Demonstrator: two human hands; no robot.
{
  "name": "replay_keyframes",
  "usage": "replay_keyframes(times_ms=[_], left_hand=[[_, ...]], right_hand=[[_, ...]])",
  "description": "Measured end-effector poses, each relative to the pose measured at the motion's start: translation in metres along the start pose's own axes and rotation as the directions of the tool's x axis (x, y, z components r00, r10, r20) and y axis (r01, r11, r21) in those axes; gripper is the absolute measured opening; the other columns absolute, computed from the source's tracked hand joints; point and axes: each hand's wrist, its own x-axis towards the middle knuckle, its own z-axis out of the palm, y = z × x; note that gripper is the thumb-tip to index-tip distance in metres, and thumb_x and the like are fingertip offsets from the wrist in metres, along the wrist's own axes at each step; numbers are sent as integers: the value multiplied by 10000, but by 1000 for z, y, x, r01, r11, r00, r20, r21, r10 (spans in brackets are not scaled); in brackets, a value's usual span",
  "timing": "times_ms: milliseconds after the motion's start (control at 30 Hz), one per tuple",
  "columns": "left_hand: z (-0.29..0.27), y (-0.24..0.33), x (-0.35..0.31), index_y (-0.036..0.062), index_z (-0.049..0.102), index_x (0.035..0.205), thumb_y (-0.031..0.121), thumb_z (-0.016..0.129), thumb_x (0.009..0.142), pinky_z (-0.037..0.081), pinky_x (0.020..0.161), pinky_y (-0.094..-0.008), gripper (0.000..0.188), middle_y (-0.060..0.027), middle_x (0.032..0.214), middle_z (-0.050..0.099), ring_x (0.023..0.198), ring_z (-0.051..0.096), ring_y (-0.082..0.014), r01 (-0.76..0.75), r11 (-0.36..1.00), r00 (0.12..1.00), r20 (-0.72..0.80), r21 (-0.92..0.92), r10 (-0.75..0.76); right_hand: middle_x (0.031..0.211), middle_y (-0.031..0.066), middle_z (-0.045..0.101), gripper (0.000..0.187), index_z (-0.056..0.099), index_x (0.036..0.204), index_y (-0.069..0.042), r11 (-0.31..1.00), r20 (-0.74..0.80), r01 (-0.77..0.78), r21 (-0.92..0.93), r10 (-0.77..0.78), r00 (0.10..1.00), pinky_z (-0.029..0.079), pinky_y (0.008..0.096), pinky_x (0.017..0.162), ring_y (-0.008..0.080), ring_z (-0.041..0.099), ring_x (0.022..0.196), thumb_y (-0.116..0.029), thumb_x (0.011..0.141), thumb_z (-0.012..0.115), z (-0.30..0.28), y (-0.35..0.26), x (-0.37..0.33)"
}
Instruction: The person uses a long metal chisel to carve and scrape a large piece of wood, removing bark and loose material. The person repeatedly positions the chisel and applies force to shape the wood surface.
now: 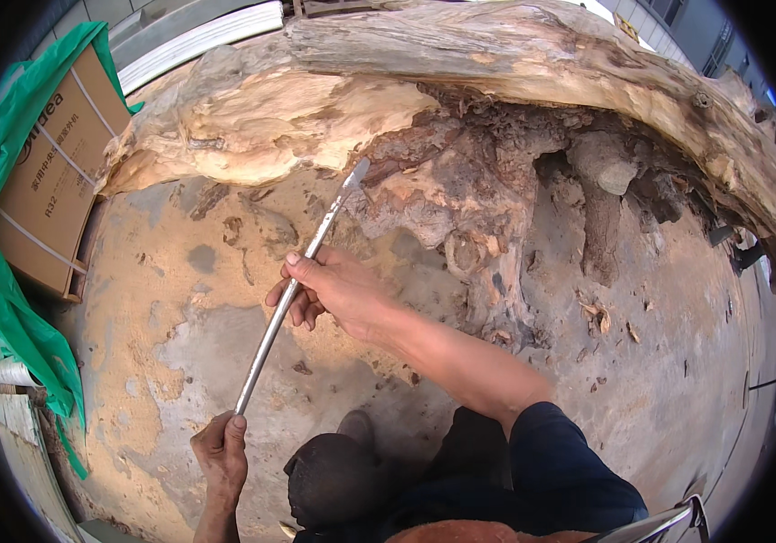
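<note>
A long silvery metal bar with a flattened, chisel-like tip (284, 303) slants up and away across the middle of the view. My left hand (221, 452) is wrapped round its near end. Farther up the shaft, my right hand (329, 288) holds it with the thumb along the top and the fingers bent beneath. The flat tip meets the dark, rough edge of a huge gnarled log (261, 118), or appears to touch it. Around the tip the wood is pale and stripped on the left, reddish-brown and crumbly (442, 195) on the right.
A cardboard carton (62, 172) with white straps, partly under green sheeting (39, 335), stands at the left. Wood chips and bark bits (596, 317) lie on the dusty concrete floor (668, 380). Root-like stubs (600, 235) hang under the log's right half.
</note>
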Motion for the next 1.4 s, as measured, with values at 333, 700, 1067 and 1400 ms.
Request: replay_keyframes(times_ms=[333,700,1067,1400], left_hand=[[-67,16,113,-73,696,905,272,689,984,388,529,-327,354,-87,626,564,565,472,-144,-241,953,970,37,182,239],[-116,48,220,-24,657,854,236,670,978,378,483,-369,289,-148,614,546,467,497,-263,-612,675,779,168,411,604],[-106,26,212,-36,636,799,274,671,982,355,481,-359,362,-134,565,480,465,462,-224,-554,752,830,166,358,532],[-93,16,229,-41,630,825,204,655,985,342,487,-369,294,-139,619,503,477,453,-248,-639,666,746,96,386,659]], right_hand=[[878,193,713,252,493,982,-29,979,-48,63,192,-55,997,516,281,461,176,641,561,-236,1102,414,22,-13,75],[1024,237,713,210,529,991,-39,899,-101,255,356,-234,967,565,321,574,206,690,710,-193,1088,425,29,-11,108],[1005,233,705,238,516,1017,-6,915,-133,210,345,-174,976,576,340,567,235,696,689,-216,1093,437,28,-4,102],[1078,248,705,219,557,1019,-27,914,-103,203,350,-178,979,572,370,667,260,697,783,-215,1084,465,24,-3,109]])
